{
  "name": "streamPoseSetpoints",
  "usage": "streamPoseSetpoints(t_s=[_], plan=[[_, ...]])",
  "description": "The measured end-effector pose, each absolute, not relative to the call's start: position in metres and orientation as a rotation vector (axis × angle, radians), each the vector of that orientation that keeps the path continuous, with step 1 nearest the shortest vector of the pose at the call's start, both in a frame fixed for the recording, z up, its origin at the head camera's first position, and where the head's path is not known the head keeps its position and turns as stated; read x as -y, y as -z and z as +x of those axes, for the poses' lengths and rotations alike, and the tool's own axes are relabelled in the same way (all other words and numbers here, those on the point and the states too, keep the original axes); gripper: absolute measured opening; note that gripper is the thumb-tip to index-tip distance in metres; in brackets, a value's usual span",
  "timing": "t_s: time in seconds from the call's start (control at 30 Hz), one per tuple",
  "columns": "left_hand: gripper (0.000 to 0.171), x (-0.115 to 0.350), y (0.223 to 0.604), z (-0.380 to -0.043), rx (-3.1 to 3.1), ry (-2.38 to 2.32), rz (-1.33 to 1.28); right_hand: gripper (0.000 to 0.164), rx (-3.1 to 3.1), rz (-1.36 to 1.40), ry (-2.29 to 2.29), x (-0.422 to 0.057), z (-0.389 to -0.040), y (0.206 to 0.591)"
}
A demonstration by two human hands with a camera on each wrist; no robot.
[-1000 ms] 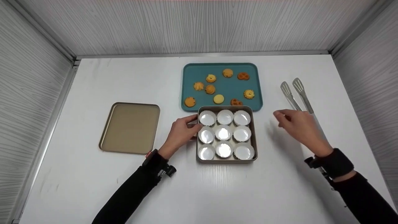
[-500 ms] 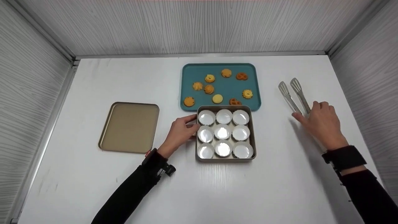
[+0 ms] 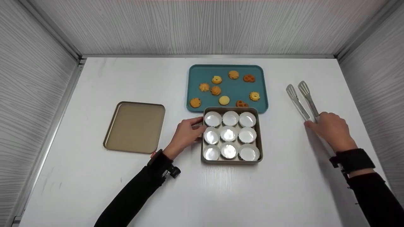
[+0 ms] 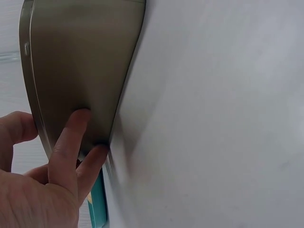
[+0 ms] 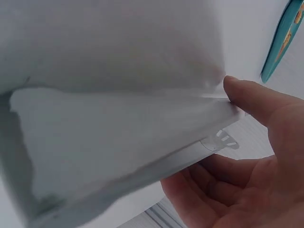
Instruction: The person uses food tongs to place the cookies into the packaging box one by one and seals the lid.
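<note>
My left hand grips the left wall of a square metal tin, with the thumb at the rim and fingers against the outer side. In the left wrist view fingers press on the tin's wall. Several white fluted paper cups stand in rows inside the tin. Over at the right, my right hand holds metal tongs with slotted ends, which point away from me. The right wrist view shows the tongs large and blurred between thumb and fingers.
Behind the tin lies a teal tray with several cookies, including round ones and pretzel shapes. A shallow gold-coloured square lid or tray is at the left. Grey wood-grain panels surround the white table.
My right hand has moved rightward from beside the tin, come down onto the tongs and closed round them. My left hand has stayed at the tin's wall.
</note>
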State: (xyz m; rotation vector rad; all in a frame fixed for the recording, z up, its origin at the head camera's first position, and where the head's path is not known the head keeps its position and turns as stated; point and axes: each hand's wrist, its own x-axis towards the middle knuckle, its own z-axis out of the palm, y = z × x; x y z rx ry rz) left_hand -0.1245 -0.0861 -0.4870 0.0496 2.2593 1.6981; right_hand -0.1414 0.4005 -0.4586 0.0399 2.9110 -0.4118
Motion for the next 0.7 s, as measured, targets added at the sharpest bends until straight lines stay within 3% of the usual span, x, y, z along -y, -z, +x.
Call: streamPoseSetpoints(t_s=[0.7], plan=[[0.049, 0.086, 0.489, -0.123, -2.270, -1.708, 0.064, 0.035, -3.179, 0.044, 0.583, -0.393, -0.139, 0.446]])
